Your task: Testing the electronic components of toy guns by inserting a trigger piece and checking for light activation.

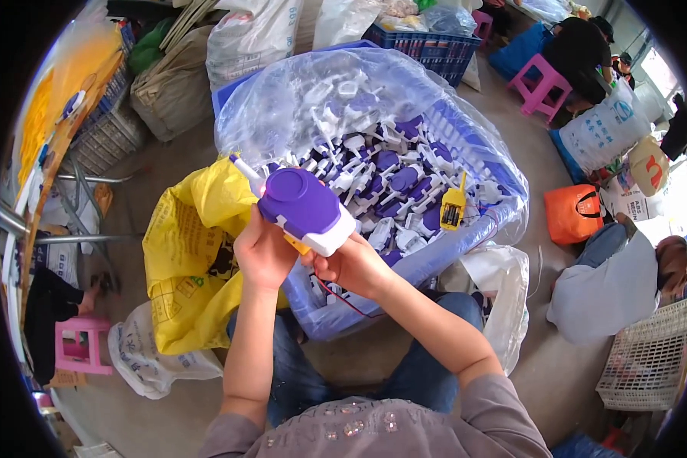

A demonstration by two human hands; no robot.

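Both hands hold a purple and white plastic toy [301, 202] with a rounded body and a white stem pointing up and left. My left hand [263, 256] is closed around its left side and underside. At the lower end, my right hand [356, 269] grips with bent fingers, partly hidden under the toy. A small yellow-orange part [296, 244] shows beneath the toy, and a red wire [340, 296] trails from near the right fingers. Beyond the hands, many similar purple and white toys [404, 179] fill a blue bin [343, 320] lined with clear plastic.
On the toys lies a yellow battery box with a thin antenna-like tip [452, 208]. A yellow woven sack [175, 267] stands open at the bin's left. White sacks [504, 298] flank my knees. Other people sit nearby, with a pink stool [540, 84] and an orange bag [572, 214] at right.
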